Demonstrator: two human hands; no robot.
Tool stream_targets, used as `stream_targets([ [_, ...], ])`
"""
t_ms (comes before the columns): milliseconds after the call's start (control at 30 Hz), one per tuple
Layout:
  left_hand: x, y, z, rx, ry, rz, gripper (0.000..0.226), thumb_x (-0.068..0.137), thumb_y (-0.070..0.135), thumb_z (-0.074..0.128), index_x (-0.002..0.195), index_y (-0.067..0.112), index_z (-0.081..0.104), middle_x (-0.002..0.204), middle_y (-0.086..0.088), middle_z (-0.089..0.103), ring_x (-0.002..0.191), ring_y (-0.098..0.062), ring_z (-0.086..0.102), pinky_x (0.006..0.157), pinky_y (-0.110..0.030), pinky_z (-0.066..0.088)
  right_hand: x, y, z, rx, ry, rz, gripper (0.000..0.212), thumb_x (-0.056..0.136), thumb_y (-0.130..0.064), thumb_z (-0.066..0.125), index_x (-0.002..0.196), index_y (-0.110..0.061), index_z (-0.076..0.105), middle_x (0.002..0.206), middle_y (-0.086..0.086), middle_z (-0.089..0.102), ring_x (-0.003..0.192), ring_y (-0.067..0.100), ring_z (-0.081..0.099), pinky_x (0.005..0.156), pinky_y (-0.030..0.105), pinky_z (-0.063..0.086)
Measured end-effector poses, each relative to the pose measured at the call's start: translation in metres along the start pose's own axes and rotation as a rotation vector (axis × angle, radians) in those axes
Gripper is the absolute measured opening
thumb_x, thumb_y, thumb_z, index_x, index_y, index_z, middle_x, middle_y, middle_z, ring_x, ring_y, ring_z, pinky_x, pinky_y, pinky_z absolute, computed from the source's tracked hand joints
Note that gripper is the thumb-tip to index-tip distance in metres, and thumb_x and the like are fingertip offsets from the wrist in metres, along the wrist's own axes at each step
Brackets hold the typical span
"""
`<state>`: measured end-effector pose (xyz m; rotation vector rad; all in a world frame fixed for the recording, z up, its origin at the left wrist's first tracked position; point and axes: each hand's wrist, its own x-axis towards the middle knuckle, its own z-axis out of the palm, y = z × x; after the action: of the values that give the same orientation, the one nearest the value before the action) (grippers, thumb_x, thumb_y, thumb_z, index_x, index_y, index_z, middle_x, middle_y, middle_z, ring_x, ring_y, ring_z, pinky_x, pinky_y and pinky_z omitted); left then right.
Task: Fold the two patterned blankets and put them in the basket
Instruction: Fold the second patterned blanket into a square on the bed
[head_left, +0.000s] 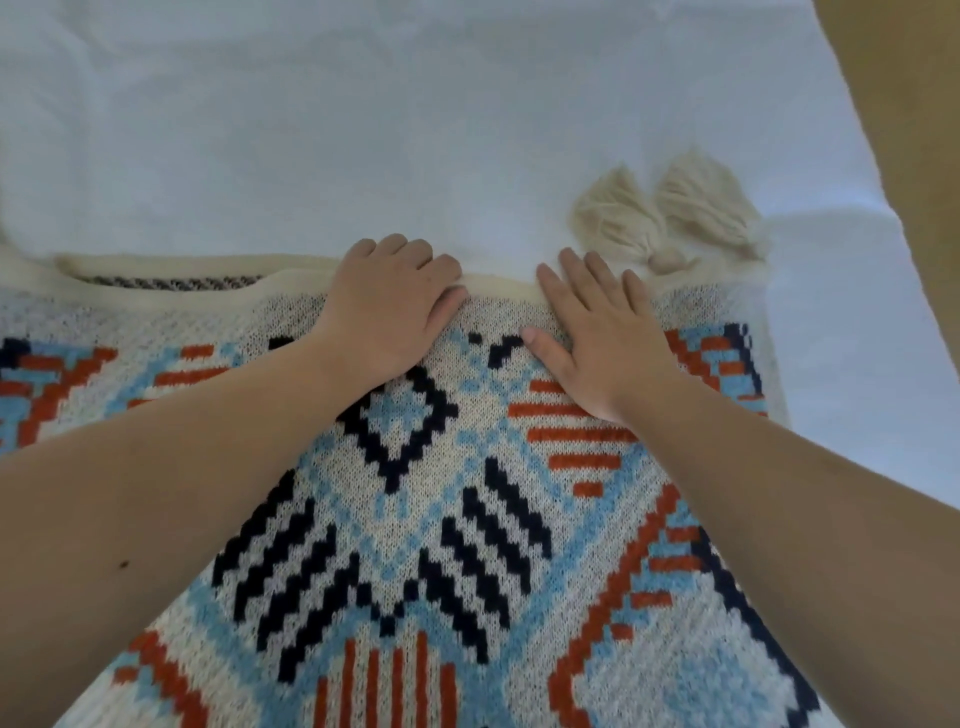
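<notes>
Head view: the patterned blanket (415, 519) lies spread over a white sheet (363, 130), its cream far edge under both hands. The left hand (387, 306) has its grip curled over that edge, knuckles up. The right hand (602, 338) presses flat, fingers spread. Two cream tassels (670, 213) lie just beyond.

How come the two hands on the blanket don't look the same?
The left hand has its fingers curled over the blanket's cream far edge; the right hand lies flat with fingers straight and spread. The left hand sits farther from the tassels; the right hand is close beside them. Both rest on the blanket near that edge.
</notes>
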<state>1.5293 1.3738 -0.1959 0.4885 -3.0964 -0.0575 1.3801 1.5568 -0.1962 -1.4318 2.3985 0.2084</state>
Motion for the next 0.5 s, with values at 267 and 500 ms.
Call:
stream_targets([
  [267, -0.008, 0.001, -0.006, -0.063, -0.087, -0.062, 0.054, 0.104, 0.043, 0.022, 0.139, 0.015, 0.054, 0.115, -0.009, 0.067, 0.103, -0.03, 0.059, 0.09, -0.044, 0.047, 0.002, -0.008, -0.002, 0.028, 0.013, 0.094, 0.075, 0.095, -0.065, -0.001, 0.157, -0.024, -0.009, 0.164, 0.005, -0.016, 0.151, 0.023, -0.016, 0.121, 0.045, -0.009],
  [500, -0.065, -0.039, -0.013, -0.043, -0.215, -0.213, 0.068, 0.102, 0.056, 0.01, 0.16, 0.022, 0.004, 0.167, -0.003, 0.009, 0.154, -0.021, 0.004, 0.125, -0.042, 0.0, -0.003, -0.103, -0.003, 0.124, 0.063, -0.22, 0.073, 0.096, -0.065, 0.004, 0.155, -0.024, -0.01, 0.164, 0.004, -0.014, 0.15, 0.022, -0.017, 0.121, 0.046, -0.01],
])
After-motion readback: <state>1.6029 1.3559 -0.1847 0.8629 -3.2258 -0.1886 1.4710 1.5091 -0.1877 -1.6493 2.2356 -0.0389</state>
